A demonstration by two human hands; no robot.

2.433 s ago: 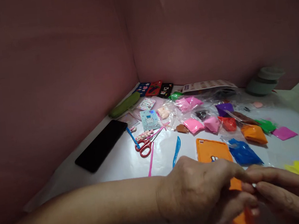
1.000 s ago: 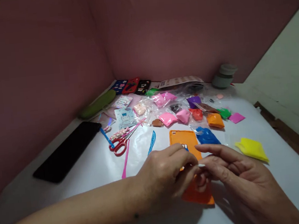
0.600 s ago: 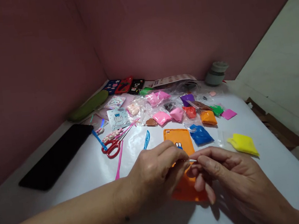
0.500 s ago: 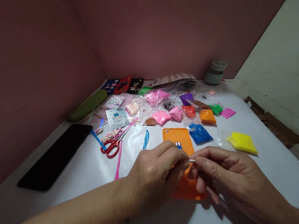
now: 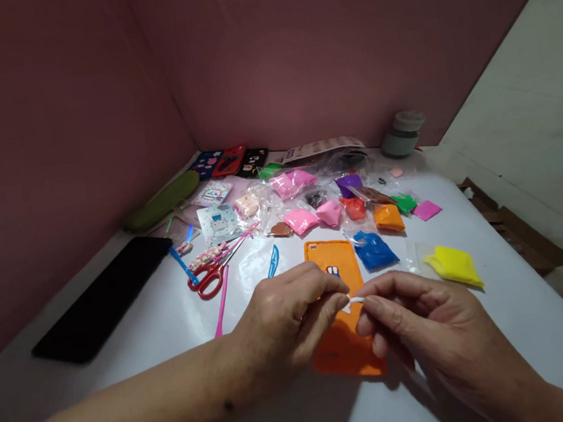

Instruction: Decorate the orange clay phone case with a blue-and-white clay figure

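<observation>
A thin strip of white clay is stretched between my two hands, one end pinched in each. My left hand comes in from the left with thumb and forefinger pressed together. My right hand grips the other end the same way, its lower fingers curled. Beneath them lies an orange phone case covered with clay, with a small blue-and-white figure on its upper half. The left hand hides part of the case. Close by are a blue clay packet and a yellow clay packet.
Red-handled scissors, a pink modelling tool and a blue plastic knife lie left of the case. A black slab is at far left. Several coloured clay packets spread behind; a jar stands at the back right.
The hands have drawn slightly apart, and more of the white clay strip shows between them. The left fingers have shifted a little left, uncovering more of the orange case.
</observation>
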